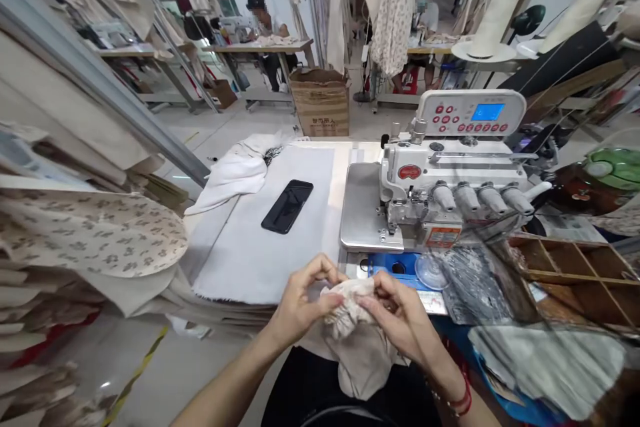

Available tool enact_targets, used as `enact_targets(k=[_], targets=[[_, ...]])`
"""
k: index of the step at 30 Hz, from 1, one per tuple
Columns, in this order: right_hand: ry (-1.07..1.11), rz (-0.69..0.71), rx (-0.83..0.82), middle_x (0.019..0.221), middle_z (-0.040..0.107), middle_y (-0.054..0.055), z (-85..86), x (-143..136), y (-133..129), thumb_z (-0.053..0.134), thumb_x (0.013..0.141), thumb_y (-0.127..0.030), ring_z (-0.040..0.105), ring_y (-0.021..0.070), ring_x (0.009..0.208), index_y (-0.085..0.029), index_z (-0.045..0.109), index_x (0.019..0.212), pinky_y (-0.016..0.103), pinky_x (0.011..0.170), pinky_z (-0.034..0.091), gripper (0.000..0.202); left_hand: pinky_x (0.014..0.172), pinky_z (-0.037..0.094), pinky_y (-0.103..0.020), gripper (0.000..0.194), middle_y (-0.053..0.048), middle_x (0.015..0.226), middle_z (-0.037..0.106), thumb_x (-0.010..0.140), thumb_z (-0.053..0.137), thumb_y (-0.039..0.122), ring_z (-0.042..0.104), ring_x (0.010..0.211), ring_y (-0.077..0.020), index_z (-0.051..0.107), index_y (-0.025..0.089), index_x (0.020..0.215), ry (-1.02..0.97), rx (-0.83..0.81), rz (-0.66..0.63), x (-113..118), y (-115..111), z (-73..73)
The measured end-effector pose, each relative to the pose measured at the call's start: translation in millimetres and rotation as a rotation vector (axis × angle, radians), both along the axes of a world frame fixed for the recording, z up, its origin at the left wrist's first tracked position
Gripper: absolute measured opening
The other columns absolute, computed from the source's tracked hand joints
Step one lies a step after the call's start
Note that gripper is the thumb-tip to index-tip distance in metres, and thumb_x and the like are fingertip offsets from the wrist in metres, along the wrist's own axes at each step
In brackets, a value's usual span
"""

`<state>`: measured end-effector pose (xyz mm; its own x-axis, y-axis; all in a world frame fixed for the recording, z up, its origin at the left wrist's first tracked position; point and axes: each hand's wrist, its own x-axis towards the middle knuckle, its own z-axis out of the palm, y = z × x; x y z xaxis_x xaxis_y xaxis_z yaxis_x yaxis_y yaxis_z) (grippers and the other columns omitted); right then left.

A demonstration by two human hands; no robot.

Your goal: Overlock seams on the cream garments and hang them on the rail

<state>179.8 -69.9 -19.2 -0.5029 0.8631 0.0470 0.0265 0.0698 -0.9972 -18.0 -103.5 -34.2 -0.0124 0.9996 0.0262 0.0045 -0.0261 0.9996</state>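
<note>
A crumpled beige piece of cloth (360, 353) hangs down over my lap, its upper edge bunched between my two hands. My left hand (310, 300) pinches the gathered edge from the left, thumb on top. From the right, my right hand (397, 310) grips the same edge between thumb and fingers. Just beyond my hands stands a white overlock sewing machine (450, 173) with a lit blue display. Its metal work plate (364, 207) lies ahead of the cloth, which is apart from the needle area.
Left of the machine, a black phone (287, 205) rests on a pale fabric stack (265, 253). A wooden compartment tray (575, 267) is at the right. Patterned cloth (95, 233) hangs at the left. Beyond are a cardboard box (321, 103) and two people at tables.
</note>
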Motion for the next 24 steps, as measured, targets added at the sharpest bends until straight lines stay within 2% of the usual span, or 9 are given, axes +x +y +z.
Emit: enact_targets(k=[1, 3, 6, 9, 13, 16, 18, 22, 24], targets=[[-0.022, 0.004, 0.036, 0.072, 0.060, -0.001, -0.2, 0, -1, 0.064, 0.096, -0.038, 0.054, 0.0147, 0.063, -0.021, 0.063, 0.083, 0.024, 0.057, 0.041, 0.021, 0.072, 0.051, -0.034, 0.037, -0.004, 0.078, 0.073, 0.075, 0.084, 0.053, 0.064, 0.073, -0.0216, 0.074, 0.022, 0.092, 0.087, 0.008, -0.020, 0, 1, 4.4], [-0.046, -0.035, 0.072, 0.069, 0.060, -0.001, -2.6, -1, -4, 0.065, 0.094, -0.036, 0.054, 0.0148, 0.061, -0.021, 0.064, 0.083, 0.025, 0.057, 0.041, 0.019, 0.068, 0.049, -0.033, 0.026, -0.002, 0.066, 0.069, 0.082, 0.081, 0.046, 0.060, 0.064, -0.0190, 0.079, 0.023, 0.094, 0.246, 0.096, -0.018, 3, 4, 11.2], [-0.096, -0.072, 0.038, 0.069, 0.064, -0.001, -10.0, -3, -3, 0.068, 0.092, -0.033, 0.056, 0.0159, 0.061, -0.021, 0.070, 0.087, 0.025, 0.056, 0.043, 0.013, 0.068, 0.051, -0.030, 0.023, -0.005, 0.071, 0.071, 0.093, 0.072, 0.039, 0.065, 0.071, -0.0190, 0.082, 0.022, 0.082, 0.351, 0.325, 0.007, 10, 8, 16.4], [-0.082, -0.062, 0.100, 0.069, 0.063, 0.000, -15.8, -4, 1, 0.069, 0.093, -0.034, 0.058, 0.0175, 0.064, -0.021, 0.075, 0.078, 0.027, 0.058, 0.044, 0.021, 0.064, 0.051, -0.026, 0.017, -0.005, 0.077, 0.074, 0.097, 0.067, 0.029, 0.067, 0.071, -0.0162, 0.081, 0.020, 0.093, 0.445, 0.445, -0.057, 9, 10, 24.5], [-0.007, -0.053, 0.317, 0.073, 0.066, 0.003, -9.4, -6, 8, 0.065, 0.100, -0.033, 0.062, 0.0188, 0.072, -0.020, 0.078, 0.075, 0.028, 0.065, 0.048, 0.031, 0.062, 0.047, -0.024, 0.020, -0.001, 0.078, 0.077, 0.102, 0.057, 0.020, 0.064, 0.061, -0.0116, 0.075, 0.020, 0.094, 0.707, 0.616, -0.070, -3, 13, 53.3], [-0.110, -0.142, 0.487, 0.067, 0.064, 0.002, -1.9, -8, 15, 0.060, 0.102, -0.026, 0.058, 0.0170, 0.063, -0.019, 0.076, 0.077, 0.028, 0.061, 0.045, 0.030, 0.069, 0.052, -0.024, 0.021, -0.002, 0.090, 0.081, 0.103, 0.055, 0.021, 0.071, 0.071, -0.0133, 0.076, 0.020, 0.102, 0.799, 0.587, -0.139, -9, 23, 74.4], [-0.192, -0.227, 0.546, 0.065, 0.065, 0.003, -0.7, -8, 20, 0.057, 0.102, -0.024, 0.057, 0.0169, 0.059, -0.019, 0.074, 0.075, 0.029, 0.058, 0.043, 0.032, 0.073, 0.055, -0.023, 0.022, -0.003, 0.095, 0.082, 0.102, 0.056, 0.023, 0.075, 0.079, -0.0157, 0.078, 0.021, 0.104, 0.787, 0.485, -0.172, -10, 33, 79.0], [-0.223, -0.248, 0.509, 0.071, 0.070, 0.006, -2.7, -8, 21, 0.055, 0.099, -0.026, 0.061, 0.0203, 0.064, -0.020, 0.073, 0.078, 0.032, 0.062, 0.045, 0.028, 0.070, 0.054, -0.023, 0.023, -0.003, 0.081, 0.077, 0.099, 0.061, 0.030, 0.071, 0.074, -0.0155, 0.079, 0.020, 0.089, 0.633, 0.361, -0.131, -6, 45, 69.3], [-0.162, -0.186, 0.363, 0.065, 0.064, 0.003, -2.4, -9, 17, 0.058, 0.097, -0.031, 0.056, 0.0181, 0.058, -0.020, 0.068, 0.075, 0.030, 0.056, 0.042, 0.026, 0.070, 0.053, -0.023, 0.027, -0.004, 0.079, 0.073, 0.100, 0.059, 0.033, 0.068, 0.075, -0.0153, 0.075, 0.019, 0.083, 0.572, 0.349, -0.084, -3, 43, 63.1]])
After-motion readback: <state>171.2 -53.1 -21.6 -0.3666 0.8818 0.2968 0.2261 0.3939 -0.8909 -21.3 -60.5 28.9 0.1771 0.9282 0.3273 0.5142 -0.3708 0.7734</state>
